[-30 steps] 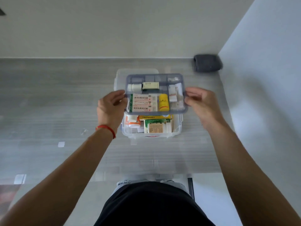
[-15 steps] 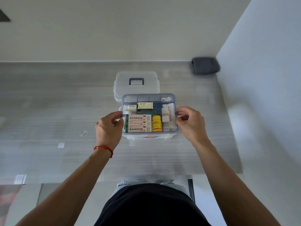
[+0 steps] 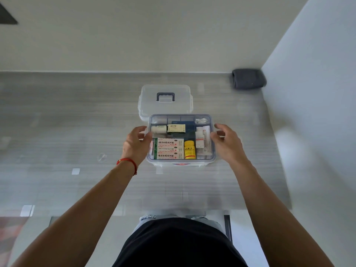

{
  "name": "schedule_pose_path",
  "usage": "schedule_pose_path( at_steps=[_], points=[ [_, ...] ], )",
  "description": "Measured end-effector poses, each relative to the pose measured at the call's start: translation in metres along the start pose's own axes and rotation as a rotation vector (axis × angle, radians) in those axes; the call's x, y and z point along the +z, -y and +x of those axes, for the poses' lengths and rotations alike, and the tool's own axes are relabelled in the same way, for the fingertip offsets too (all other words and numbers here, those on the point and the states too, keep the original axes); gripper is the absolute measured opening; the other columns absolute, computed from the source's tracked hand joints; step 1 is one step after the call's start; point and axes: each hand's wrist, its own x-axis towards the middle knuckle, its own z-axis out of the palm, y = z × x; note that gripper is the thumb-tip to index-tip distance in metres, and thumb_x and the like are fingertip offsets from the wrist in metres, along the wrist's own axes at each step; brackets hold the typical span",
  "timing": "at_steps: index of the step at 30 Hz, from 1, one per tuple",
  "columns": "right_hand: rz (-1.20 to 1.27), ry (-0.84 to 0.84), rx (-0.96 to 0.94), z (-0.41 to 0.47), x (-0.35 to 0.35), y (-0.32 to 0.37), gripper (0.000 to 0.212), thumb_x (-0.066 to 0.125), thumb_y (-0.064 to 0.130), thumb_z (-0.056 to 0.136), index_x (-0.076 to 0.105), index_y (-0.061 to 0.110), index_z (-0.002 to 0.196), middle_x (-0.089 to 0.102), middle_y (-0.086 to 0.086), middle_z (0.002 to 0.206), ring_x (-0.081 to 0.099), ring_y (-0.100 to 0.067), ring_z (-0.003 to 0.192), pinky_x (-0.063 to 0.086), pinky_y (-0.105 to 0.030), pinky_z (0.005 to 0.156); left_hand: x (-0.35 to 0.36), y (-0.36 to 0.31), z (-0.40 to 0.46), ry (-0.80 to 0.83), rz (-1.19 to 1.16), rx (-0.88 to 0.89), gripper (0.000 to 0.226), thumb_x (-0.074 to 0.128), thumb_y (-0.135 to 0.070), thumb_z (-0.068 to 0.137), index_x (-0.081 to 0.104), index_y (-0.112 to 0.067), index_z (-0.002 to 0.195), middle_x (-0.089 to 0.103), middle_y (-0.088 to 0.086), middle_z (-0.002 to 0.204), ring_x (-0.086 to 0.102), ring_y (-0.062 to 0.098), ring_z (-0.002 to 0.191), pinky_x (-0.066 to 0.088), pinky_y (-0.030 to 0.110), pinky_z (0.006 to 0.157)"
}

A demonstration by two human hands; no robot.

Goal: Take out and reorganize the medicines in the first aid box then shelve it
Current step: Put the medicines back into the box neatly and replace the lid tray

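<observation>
The clear first aid box [image 3: 181, 164] stands on the grey floor with its grey inner tray [image 3: 212, 120] seated on top. The tray holds white-and-red plaster boxes [image 3: 169, 148], a yellow bottle [image 3: 189, 149], a small white bottle [image 3: 158, 129], a pale yellow box [image 3: 176, 128] and white packets [image 3: 202, 139]. The clear lid [image 3: 165, 102] with a dark handle lies flat behind the box. My left hand [image 3: 135, 144] is at the tray's left edge and my right hand [image 3: 226, 142] at its right edge, both with fingers apart and holding nothing.
A rolled dark grey cloth [image 3: 248, 79] lies in the far right corner by the white wall [image 3: 317, 93]. Small white tape marks [image 3: 75, 171] dot the floor on the left. A dark floor strip [image 3: 228, 228] runs beside my legs.
The tray, held up over the box by both hands, came down and now sits in the box. Both hands have let go and opened beside it.
</observation>
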Motion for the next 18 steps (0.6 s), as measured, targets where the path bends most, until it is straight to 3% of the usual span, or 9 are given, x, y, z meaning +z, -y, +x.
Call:
schedule_pose_path(
  at_steps=[4,7,10,13,16,18],
  points=[
    [-0.026,0.016,0.012,0.006,-0.005,0.0,0.047,0.059,0.038,0.101,0.053,0.02,0.145,0.064,0.001,0.134,0.056,-0.01,0.103,0.042,-0.023,0.078,-0.007,0.003,0.009,0.034,-0.043,-0.018,0.041,0.067,-0.042,0.089,0.063,-0.025,0.125,0.071,-0.006,0.108,0.068,0.017,0.101,0.058,0.045,0.091],
    [-0.032,-0.055,-0.087,0.018,-0.011,0.014,0.042,0.06,0.041,0.1,0.059,0.02,0.136,0.066,0.003,0.131,0.059,-0.009,0.105,0.041,-0.024,0.086,-0.019,-0.005,0.027,0.036,-0.067,0.027,0.043,0.068,-0.047,0.084,0.067,-0.024,0.121,0.07,-0.005,0.111,0.068,0.017,0.104,0.058,0.045,0.093],
    [-0.052,-0.048,-0.157,0.043,-0.011,0.041,0.035,0.054,0.037,0.105,0.061,0.018,0.134,0.066,0.001,0.136,0.06,-0.01,0.115,0.04,-0.023,0.091,-0.025,-0.017,0.059,0.048,-0.082,0.019,0.037,0.059,-0.039,0.091,0.067,-0.017,0.12,0.067,0.01,0.124,0.063,0.032,0.118,0.052,0.051,0.102],
    [-0.06,0.06,-0.101,0.076,-0.005,0.067,0.037,0.046,0.033,0.108,0.063,0.009,0.131,0.066,-0.009,0.136,0.063,-0.024,0.122,0.045,-0.03,0.089,-0.023,-0.032,0.101,0.111,0.022,-0.034,0.044,0.05,-0.034,0.099,0.057,-0.01,0.136,0.056,0.014,0.142,0.052,0.033,0.132,0.045,0.05,0.11],
    [-0.016,0.179,0.046,0.111,0.002,0.081,0.036,0.05,0.023,0.105,0.063,0.001,0.13,0.064,-0.018,0.134,0.063,-0.033,0.122,0.051,-0.043,0.1,-0.015,-0.038,0.137,0.206,0.102,-0.099,0.053,0.058,-0.026,0.095,0.046,-0.014,0.145,0.047,0.014,0.149,0.051,0.033,0.131,0.049,0.043,0.103],
    [0.061,0.227,0.174,0.131,0.006,0.083,0.028,0.055,0.02,0.103,0.066,0.006,0.124,0.066,-0.016,0.13,0.066,-0.029,0.117,0.053,-0.043,0.103,-0.011,-0.037,0.156,0.211,0.112,-0.129,0.062,0.065,-0.019,0.091,0.043,-0.018,0.149,0.048,0.01,0.148,0.055,0.026,0.115,0.05,0.036,0.09]
  ],
)
